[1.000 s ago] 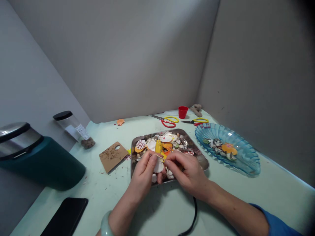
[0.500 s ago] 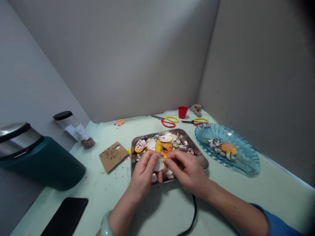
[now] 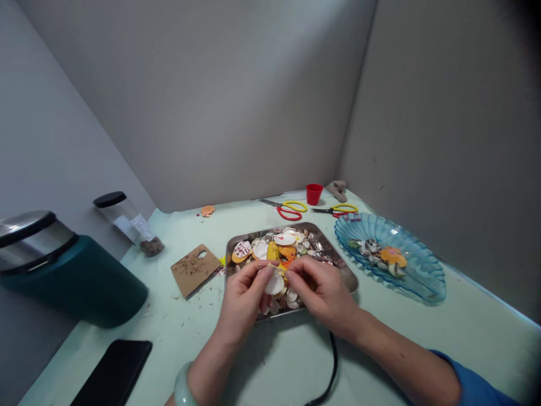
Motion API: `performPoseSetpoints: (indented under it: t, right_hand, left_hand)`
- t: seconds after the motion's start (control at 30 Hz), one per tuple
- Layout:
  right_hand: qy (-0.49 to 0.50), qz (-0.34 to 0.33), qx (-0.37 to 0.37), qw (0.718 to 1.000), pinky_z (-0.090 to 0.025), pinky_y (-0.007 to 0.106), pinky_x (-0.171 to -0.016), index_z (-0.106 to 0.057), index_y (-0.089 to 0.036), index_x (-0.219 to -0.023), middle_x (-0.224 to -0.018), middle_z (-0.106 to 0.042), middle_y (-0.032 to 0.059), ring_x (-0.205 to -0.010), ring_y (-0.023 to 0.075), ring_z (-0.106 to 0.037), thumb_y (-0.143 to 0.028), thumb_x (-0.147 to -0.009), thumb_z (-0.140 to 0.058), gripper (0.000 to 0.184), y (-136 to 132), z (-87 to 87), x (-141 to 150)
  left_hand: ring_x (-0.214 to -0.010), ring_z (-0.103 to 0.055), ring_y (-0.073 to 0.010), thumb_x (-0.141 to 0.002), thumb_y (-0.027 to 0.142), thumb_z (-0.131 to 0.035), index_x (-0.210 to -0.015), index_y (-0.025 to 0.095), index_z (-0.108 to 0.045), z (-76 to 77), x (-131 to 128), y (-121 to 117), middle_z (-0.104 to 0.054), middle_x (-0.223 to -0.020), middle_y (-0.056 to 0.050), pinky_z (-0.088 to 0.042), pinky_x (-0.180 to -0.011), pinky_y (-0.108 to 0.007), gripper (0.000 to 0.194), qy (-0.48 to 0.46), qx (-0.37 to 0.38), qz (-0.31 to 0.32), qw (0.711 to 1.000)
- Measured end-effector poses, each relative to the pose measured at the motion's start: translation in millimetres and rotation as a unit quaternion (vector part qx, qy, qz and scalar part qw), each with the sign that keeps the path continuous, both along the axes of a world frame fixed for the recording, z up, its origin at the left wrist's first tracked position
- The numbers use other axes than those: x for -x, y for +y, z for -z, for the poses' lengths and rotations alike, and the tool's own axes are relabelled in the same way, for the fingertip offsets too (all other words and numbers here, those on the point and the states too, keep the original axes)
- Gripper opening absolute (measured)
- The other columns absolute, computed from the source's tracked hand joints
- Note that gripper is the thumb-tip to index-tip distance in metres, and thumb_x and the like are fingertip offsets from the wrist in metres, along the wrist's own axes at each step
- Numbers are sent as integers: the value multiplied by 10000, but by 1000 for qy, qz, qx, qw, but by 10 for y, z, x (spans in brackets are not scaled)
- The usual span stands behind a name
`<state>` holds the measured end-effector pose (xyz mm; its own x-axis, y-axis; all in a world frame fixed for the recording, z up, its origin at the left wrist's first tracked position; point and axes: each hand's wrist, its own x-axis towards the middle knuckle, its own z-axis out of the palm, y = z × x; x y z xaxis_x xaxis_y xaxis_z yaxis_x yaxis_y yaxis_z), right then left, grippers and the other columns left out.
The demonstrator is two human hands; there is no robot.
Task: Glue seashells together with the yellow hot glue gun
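Observation:
My left hand (image 3: pixel 243 296) pinches a white shell (image 3: pixel 275 284) between thumb and fingers, over the near part of a metal tray (image 3: pixel 354 280). Close against the shell's upper edge, the fingertips of my right hand (image 3: pixel 325 290) are pressed together. Whatever is between them is too small to make out. Shells fill the tray, among them a white one with a red mark (image 3: pixel 284 239) and a speckled one (image 3: pixel 242 249). A yellow glue gun (image 3: pixel 273 251) lies across the shells just beyond my fingers, its lower part hidden by my hands.
Right of the tray stands a blue scalloped dish (image 3: pixel 431 276) holding shells and an orange piece. Two scissors (image 3: pixel 291 210) and a red cup (image 3: pixel 314 194) are behind. A cardboard piece (image 3: pixel 190 273), teal bottle (image 3: pixel 101 282), jar (image 3: pixel 127 220) and black phone (image 3: pixel 112 372) lie left. A black cord (image 3: pixel 333 366) runs nearby.
My left hand has turned the white shell slightly and its lower fingers have drawn in beneath it. The right hand stays almost in place, fingertips still at the shell's edge.

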<state>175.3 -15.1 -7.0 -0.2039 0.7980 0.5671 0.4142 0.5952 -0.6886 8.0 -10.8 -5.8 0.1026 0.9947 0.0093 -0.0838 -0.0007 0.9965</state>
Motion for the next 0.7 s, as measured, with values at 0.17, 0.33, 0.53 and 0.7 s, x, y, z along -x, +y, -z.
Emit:
performPoseSetpoints:
  t: [0.17, 0.33, 0.53, 0.7]
  right_hand:
    - [6, 2, 9, 1000, -384, 242, -557, -566, -190, -787, -658, -565, -22, -561, 119, -509, -226, -942, -525, 165, 2, -1, -5]
    - [3, 22, 18, 1000, -375, 237, -557, -563, -191, -779, -655, -554, -30, -562, 115, -504, -232, -940, -530, 170, 0, 11, -7]
    - [8, 15, 26, 1000, -377, 237, -558, -564, -187, -769, -658, -558, -25, -571, 117, -508, -243, -939, -534, 181, 3, 8, -10]
    - [3, 17, 24, 1000, -374, 235, -560, -566, -186, -774, -659, -557, -25, -570, 114, -503, -241, -938, -537, 175, -6, 8, -4]
  left_hand:
    - [-420, -442, -69, -832, 470, -671, -1004, 132, -717, 2, 20, -5, -534, -488, 39, -354, -437, -173, 382, -8, -10, 22, 1000]
    - [-442, -486, -87, -831, 446, -672, -1027, 130, -706, 9, 24, -14, -577, -510, 18, -387, -455, -185, 374, -25, -16, 44, 999]
    - [-445, -490, -91, -834, 432, -674, -1005, 138, -720, 29, 32, 2, -547, -494, 29, -394, -456, -186, 343, -24, -27, 38, 999]
    - [-430, -495, -98, -850, 466, -646, -1018, 138, -730, 37, 37, -1, -533, -466, 32, -400, -453, -193, 378, -24, -32, 28, 999]
